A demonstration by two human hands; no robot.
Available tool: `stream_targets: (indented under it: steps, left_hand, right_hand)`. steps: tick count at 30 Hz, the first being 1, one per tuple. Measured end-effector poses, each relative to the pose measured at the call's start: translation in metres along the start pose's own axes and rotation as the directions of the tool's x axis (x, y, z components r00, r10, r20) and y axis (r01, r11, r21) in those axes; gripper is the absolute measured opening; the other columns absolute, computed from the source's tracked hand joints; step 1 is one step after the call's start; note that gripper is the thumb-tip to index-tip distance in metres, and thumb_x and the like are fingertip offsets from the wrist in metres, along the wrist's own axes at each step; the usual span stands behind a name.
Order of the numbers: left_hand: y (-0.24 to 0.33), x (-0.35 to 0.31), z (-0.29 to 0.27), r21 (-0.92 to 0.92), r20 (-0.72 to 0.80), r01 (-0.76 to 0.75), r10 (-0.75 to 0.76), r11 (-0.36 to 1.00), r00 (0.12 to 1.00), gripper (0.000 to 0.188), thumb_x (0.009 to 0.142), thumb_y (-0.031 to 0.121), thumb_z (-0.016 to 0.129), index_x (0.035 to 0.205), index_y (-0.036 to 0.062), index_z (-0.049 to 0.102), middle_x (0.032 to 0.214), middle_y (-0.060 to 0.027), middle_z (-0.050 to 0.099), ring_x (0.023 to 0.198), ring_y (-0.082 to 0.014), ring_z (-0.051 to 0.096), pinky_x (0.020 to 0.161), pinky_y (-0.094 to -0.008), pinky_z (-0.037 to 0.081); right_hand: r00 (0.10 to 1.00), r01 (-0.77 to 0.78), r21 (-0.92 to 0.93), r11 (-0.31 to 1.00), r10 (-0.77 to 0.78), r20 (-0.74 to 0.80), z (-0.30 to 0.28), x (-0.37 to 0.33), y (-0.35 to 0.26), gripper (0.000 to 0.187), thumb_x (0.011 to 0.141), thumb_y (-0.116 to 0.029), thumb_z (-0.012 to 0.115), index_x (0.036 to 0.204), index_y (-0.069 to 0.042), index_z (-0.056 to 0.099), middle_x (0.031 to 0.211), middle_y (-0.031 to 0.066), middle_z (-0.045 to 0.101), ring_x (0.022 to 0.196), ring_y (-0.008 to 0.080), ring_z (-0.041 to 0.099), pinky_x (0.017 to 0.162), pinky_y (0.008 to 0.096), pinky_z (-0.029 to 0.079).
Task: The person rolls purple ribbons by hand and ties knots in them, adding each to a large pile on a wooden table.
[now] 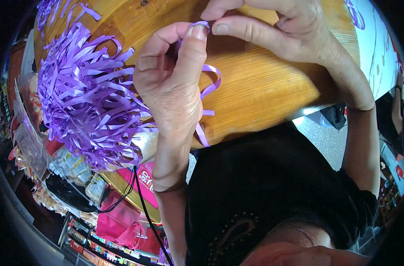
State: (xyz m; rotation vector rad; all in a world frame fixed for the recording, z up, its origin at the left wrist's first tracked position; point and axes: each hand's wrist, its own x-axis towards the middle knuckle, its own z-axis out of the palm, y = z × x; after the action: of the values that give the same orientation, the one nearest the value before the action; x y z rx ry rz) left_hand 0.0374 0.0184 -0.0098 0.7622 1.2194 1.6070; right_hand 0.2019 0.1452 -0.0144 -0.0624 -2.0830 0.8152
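My left hand point(171, 80) is closed in a pinch, its thumb pressing a narrow purple ribbon point(213, 84) against the index finger. A small loop of that ribbon curves over the thumb tip, and its tail hangs behind the hand in a curl over the wooden tabletop point(255, 95). Close beside it, my right hand point(284, 33) has its thumb and index finger apart, the fingertips near the loop. Nothing shows between them, and its other fingers are partly cut off by the upper edge. A big heap of cut purple ribbons point(84, 97) lies left of my left hand.
More purple ribbon point(356, 15) lies on a white, dark-streaked surface point(375, 53) at the right. Below the table's left edge are a pink bag point(120, 221), packaged goods point(73, 166) and a black cord point(146, 213). Stocked shelves stand at the lower left.
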Motion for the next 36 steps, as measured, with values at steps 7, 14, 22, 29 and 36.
stream_targets:
  steps: [7, 14, 22, 29, 36]
  left_hand:
    - [-0.001, -0.004, -0.002, 0.049, 0.041, -0.099, 0.097, 0.994, 0.994, 0.007, 0.093, 0.005, 0.077, 0.098, 0.0026, 0.073, 0.082, 0.0045, 0.064, 0.069, -0.0008, 0.053, 0.06, -0.017, 0.041]
    - [-0.008, 0.0, -0.008, -0.167, 0.105, -0.105, 0.123, 0.98, 0.987, 0.011, 0.092, -0.002, 0.074, 0.103, 0.0005, 0.071, 0.087, 0.0007, 0.066, 0.079, -0.0069, 0.058, 0.076, -0.0217, 0.047]
    - [-0.005, 0.001, -0.014, -0.311, 0.127, -0.003, 0.045, 0.95, 0.991, 0.013, 0.092, -0.001, 0.075, 0.104, -0.0006, 0.071, 0.096, -0.0043, 0.071, 0.083, -0.0089, 0.063, 0.076, -0.0215, 0.049]
    - [-0.004, 0.0, -0.012, -0.253, 0.097, -0.016, 0.042, 0.967, 0.994, 0.013, 0.092, -0.003, 0.074, 0.104, -0.0005, 0.071, 0.095, -0.0033, 0.071, 0.083, -0.0075, 0.062, 0.075, -0.0201, 0.048]
    - [-0.004, 0.001, -0.013, -0.242, 0.191, -0.012, 0.06, 0.97, 0.98, 0.012, 0.092, -0.004, 0.074, 0.103, -0.001, 0.072, 0.095, -0.0031, 0.07, 0.084, -0.0071, 0.061, 0.075, -0.0204, 0.048]
  right_hand:
    - [0.896, -0.444, 0.134, 0.886, 0.437, 0.082, 0.009, 0.002, -0.027, 0.009, 0.092, -0.008, 0.071, 0.098, -0.002, 0.071, 0.085, 0.0051, 0.071, 0.079, 0.0122, 0.066, 0.069, 0.0258, 0.053]
    - [0.573, -0.796, 0.468, 0.383, 0.726, 0.381, -0.004, 0.014, -0.036, 0.014, 0.097, -0.015, 0.069, 0.101, -0.002, 0.07, 0.093, 0.0014, 0.073, 0.086, 0.0072, 0.065, 0.078, 0.022, 0.052]
    - [0.986, -0.157, 0.031, 0.987, 0.159, -0.051, 0.013, 0.01, -0.02, 0.013, 0.093, -0.009, 0.073, 0.103, -0.002, 0.072, 0.089, 0.006, 0.07, 0.081, 0.0141, 0.066, 0.07, 0.0262, 0.051]
    - [0.989, 0.1, -0.048, 0.994, -0.104, -0.102, 0.01, 0.011, -0.01, 0.01, 0.086, -0.006, 0.078, 0.094, 0.0, 0.074, 0.084, 0.0076, 0.069, 0.074, 0.0167, 0.065, 0.064, 0.0288, 0.049]
    - [0.994, -0.086, 0.226, 0.97, 0.098, -0.044, 0.008, 0.004, -0.011, 0.007, 0.087, -0.004, 0.076, 0.093, -0.001, 0.073, 0.082, 0.0071, 0.068, 0.073, 0.0165, 0.066, 0.062, 0.0279, 0.049]
